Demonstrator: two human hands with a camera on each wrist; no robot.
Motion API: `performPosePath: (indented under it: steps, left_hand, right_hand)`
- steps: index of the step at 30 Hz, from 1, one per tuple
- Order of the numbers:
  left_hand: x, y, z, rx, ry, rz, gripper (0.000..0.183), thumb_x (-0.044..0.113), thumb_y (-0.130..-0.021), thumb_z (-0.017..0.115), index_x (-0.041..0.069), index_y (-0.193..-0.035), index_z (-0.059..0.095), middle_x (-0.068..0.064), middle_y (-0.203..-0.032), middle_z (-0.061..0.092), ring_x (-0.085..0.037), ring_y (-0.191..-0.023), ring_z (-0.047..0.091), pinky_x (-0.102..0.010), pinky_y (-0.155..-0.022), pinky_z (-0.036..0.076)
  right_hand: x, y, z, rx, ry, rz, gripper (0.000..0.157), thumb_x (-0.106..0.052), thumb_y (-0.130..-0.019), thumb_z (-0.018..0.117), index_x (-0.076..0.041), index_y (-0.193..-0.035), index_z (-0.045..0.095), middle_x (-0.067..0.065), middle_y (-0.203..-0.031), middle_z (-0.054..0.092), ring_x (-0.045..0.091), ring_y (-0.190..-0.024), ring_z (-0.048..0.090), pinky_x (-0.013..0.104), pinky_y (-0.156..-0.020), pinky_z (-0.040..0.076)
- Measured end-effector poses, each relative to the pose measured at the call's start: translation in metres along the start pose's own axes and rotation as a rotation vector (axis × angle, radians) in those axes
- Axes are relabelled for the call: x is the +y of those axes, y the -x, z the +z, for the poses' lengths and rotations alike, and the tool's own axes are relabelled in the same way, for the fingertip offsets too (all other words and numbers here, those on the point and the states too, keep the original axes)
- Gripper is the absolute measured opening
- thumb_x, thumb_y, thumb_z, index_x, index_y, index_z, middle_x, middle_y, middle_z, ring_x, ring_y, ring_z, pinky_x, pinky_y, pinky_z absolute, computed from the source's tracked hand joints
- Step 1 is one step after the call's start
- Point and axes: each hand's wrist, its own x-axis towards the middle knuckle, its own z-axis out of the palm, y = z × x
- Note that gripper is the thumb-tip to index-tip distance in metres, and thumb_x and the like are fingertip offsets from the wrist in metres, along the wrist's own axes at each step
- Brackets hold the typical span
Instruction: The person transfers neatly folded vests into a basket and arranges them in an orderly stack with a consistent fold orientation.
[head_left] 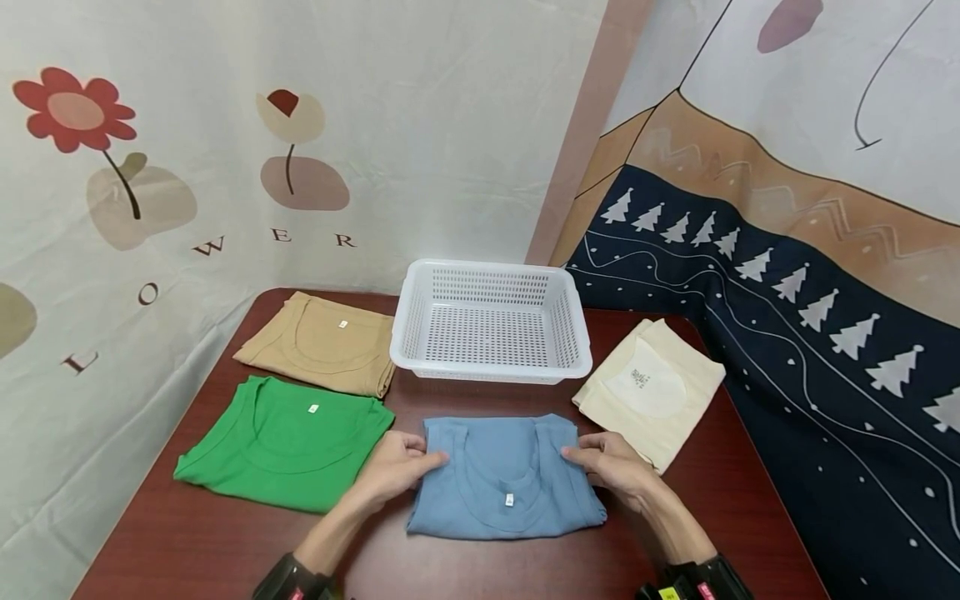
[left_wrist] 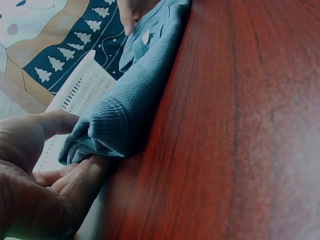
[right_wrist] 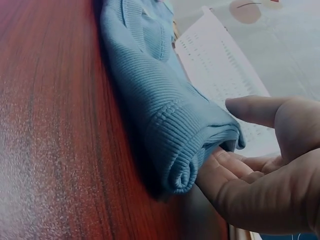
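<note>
Nearest: black wrist straps (head_left: pixel 723 575) on both forearms, at the bottom of the head view.

Next, the hands. Left hand (head_left: pixel 392 467) grasps the left edge of a folded blue garment (head_left: pixel 498 467), thumb on top, fingers tucked under. Right hand (head_left: pixel 618 468) mirrors it on the right edge: fingers beneath, thumb over the cloth; whether that thumb presses firmly, cannot tell.

Garment sits on the dark red-brown bench (head_left: pixel 465 571), directly between the hands. Long axis runs side to side, one hand at each end; neither looks nearer. Thick ribbed fold along the edge toward the person, scooped neckline facing up, small white label (head_left: pixel 509 500) near that edge.

To the left, a folded green garment (head_left: pixel 300 458), just beside the left hand; contact unclear. To the right, a cream folded piece (head_left: pixel 648 396) set at a slant, just past the right hand, a pale round patch on it.

Farther: white perforated basket (head_left: pixel 491 372), straight ahead of the blue garment, a strip of bench between them. Tan folded garment (head_left: pixel 322 346) at its left side, touching or nearly so.

Backdrop: pale flower-printed sheet (head_left: pixel 435 150); right, navy tree-print cloth (head_left: pixel 757 333).
</note>
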Motion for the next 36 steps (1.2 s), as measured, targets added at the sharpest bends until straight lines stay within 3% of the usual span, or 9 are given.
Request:
performPosePath:
  steps: [2,6,14,23,25,28,30,32,36]
  left_hand:
    - [0.000,0.000,0.000,0.005,-0.005,-0.003,0.032,0.017,-0.096,0.084,0.011,-0.081,0.057,0.009,-0.058,0.051,-0.005,-0.055,0.047,-0.020,-0.051,0.038]
    - [0.000,0.000,0.000,0.010,-0.007,-0.004,0.030,0.014,-0.096,0.084,0.010,-0.083,0.057,0.008,-0.059,0.052,-0.006,-0.055,0.046,-0.020,-0.051,0.038]
    - [-0.001,0.001,0.001,0.030,-0.022,0.006,0.042,0.011,-0.096,0.083,0.015,-0.076,0.046,0.010,-0.058,0.040,-0.006,-0.056,0.039,-0.019,-0.051,0.033]
    - [0.006,0.003,0.000,0.066,-0.067,0.037,0.043,0.012,-0.094,0.084,0.014,-0.075,0.046,0.009,-0.059,0.037,-0.007,-0.058,0.036,-0.020,-0.053,0.030]
    - [0.010,0.004,-0.001,0.074,-0.071,0.042,0.042,0.013,-0.094,0.084,0.014,-0.076,0.046,0.009,-0.059,0.037,-0.006,-0.059,0.036,-0.020,-0.054,0.030]
    - [0.015,0.005,-0.004,0.073,-0.075,0.050,0.039,0.013,-0.095,0.083,0.013,-0.077,0.049,0.009,-0.060,0.038,-0.006,-0.059,0.037,-0.020,-0.055,0.031]
    - [0.019,0.007,-0.006,0.072,-0.080,0.053,0.038,0.014,-0.095,0.083,0.012,-0.078,0.050,0.008,-0.061,0.039,-0.006,-0.060,0.038,-0.020,-0.055,0.032]
    - [0.023,0.009,-0.008,0.069,-0.081,0.058,0.037,0.015,-0.095,0.083,0.012,-0.078,0.050,0.008,-0.061,0.040,-0.006,-0.059,0.039,-0.020,-0.055,0.032]
    - [0.034,0.015,-0.014,0.060,-0.086,0.088,0.036,0.015,-0.097,0.083,0.010,-0.080,0.052,0.007,-0.063,0.042,-0.006,-0.060,0.040,-0.020,-0.056,0.034]
  right_hand:
    - [0.001,-0.001,0.000,0.013,0.018,-0.005,0.045,-0.026,-0.107,0.077,0.010,-0.131,0.067,0.004,-0.113,0.069,0.013,-0.102,0.069,0.031,-0.090,0.062]
    - [0.003,-0.002,0.000,0.034,0.050,-0.015,0.041,-0.023,-0.106,0.078,0.009,-0.129,0.069,0.005,-0.115,0.071,0.014,-0.103,0.069,0.032,-0.091,0.062]
    - [0.004,-0.001,0.002,0.104,0.094,-0.020,0.062,-0.019,-0.104,0.080,0.018,-0.149,0.058,0.019,-0.135,0.071,0.016,-0.113,0.068,0.038,-0.097,0.063]
    - [0.002,0.001,-0.001,0.103,0.065,-0.030,0.066,-0.017,-0.104,0.080,0.020,-0.151,0.053,0.018,-0.128,0.079,0.014,-0.109,0.072,0.033,-0.091,0.063]
    - [-0.001,0.004,-0.002,0.092,0.050,-0.032,0.063,-0.018,-0.104,0.080,0.020,-0.148,0.054,0.012,-0.119,0.081,0.013,-0.105,0.073,0.032,-0.089,0.064]
    - [-0.007,0.007,-0.005,0.047,0.013,-0.052,0.047,-0.017,-0.105,0.079,0.014,-0.136,0.061,0.000,-0.102,0.079,0.010,-0.098,0.073,0.031,-0.085,0.064]
    - [-0.012,0.010,-0.007,0.019,-0.019,-0.061,0.029,-0.017,-0.105,0.079,0.005,-0.115,0.063,-0.008,-0.082,0.069,0.007,-0.086,0.070,0.030,-0.079,0.063]
    - [-0.017,0.013,-0.009,-0.003,-0.036,-0.076,0.025,-0.018,-0.106,0.078,-0.003,-0.101,0.059,-0.014,-0.070,0.057,0.005,-0.078,0.066,0.029,-0.075,0.062]
    - [-0.026,0.021,-0.012,-0.028,-0.049,-0.109,0.022,-0.018,-0.108,0.077,-0.001,-0.103,0.064,-0.017,-0.063,0.048,0.006,-0.079,0.072,0.031,-0.076,0.065]
